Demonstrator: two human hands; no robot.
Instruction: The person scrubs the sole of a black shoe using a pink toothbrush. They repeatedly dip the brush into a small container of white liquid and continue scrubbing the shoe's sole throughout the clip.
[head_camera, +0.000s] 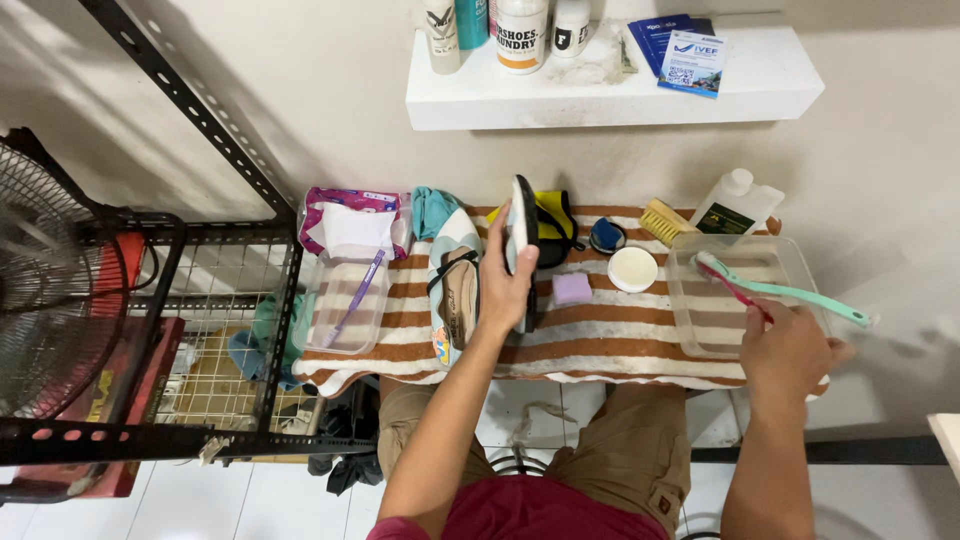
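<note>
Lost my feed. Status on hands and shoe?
Left hand holds shoe on edge. Right hand grips red brush at clear tray. Teal brush lies across tray.

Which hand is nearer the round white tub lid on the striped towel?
Left. The left hand, gripping an upright shoe, sits beside the round white lid; the right hand is farther, at the clear tray.

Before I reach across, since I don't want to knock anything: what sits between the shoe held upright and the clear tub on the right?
In the head view, a lilac soap bar and a round white dish lie on the striped towel between the shoe and the tub.
</note>
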